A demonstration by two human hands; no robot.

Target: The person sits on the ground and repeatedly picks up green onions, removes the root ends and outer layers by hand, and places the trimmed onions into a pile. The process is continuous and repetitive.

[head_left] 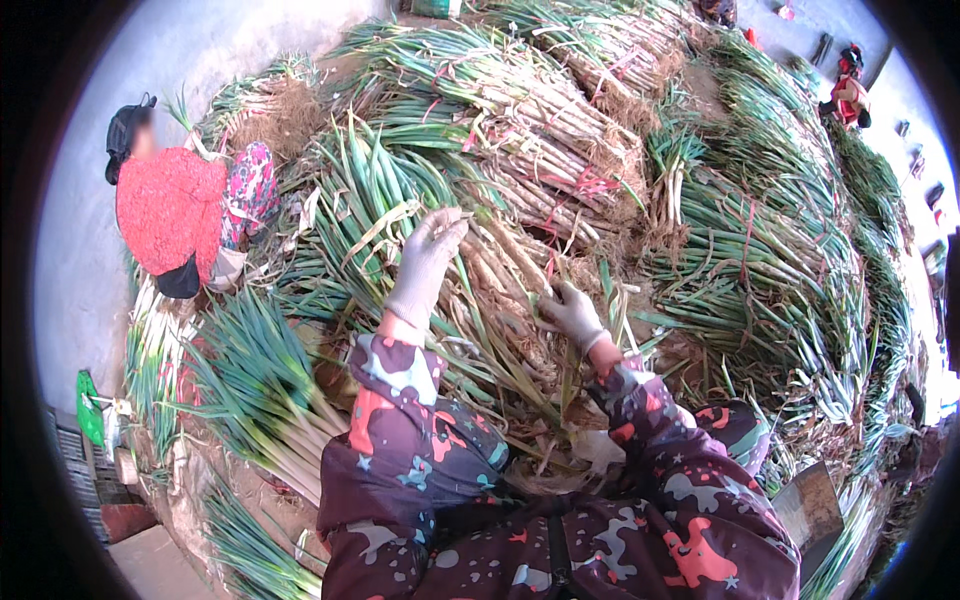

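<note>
My left hand [428, 262], in a pale glove, is closed at the upper end of a long green onion [512, 252] with a pale stalk. The stalk slants down toward my right hand [574, 316], also gloved. Its fingers are pinched together by the stalk's lower end; exactly what lies between them is partly hidden. Just beneath both hands is a loose heap of untrimmed green onions [490, 275], with brownish stalks and withered leaves. Dry peeled leaves [540, 440] lie close to my body, below the hands.
Tied bundles of green onions [560, 130] pile up ahead, with more bundles [760, 250] to the right. Cleaner green onions [265, 385] lie at my left. Another person in a red top [172, 210] sits at the far left beside the pile. A green bag [90, 408] is at the left edge.
</note>
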